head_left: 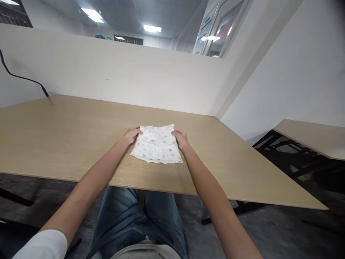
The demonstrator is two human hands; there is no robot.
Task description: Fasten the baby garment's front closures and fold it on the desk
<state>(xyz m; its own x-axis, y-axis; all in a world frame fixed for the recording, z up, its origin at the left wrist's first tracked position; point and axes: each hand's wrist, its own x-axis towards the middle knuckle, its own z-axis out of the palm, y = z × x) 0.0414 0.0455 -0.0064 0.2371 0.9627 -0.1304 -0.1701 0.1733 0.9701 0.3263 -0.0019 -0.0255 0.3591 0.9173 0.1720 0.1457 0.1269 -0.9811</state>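
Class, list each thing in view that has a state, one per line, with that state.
Cloth: spread out, lightly wrinkled
Left hand: fingers gripping the cloth's left edge
Right hand: fingers gripping the cloth's right edge
Lights: lit
Cable: curved

The cloth (157,144) lies on the table (229,158), between the left hand (131,135) and the right hand (181,139). Behind the table rises a partition (134,77), with a cable (24,77) before it at far left. A second table (309,136) stands to the right; jeans (140,216) show below the near edge.
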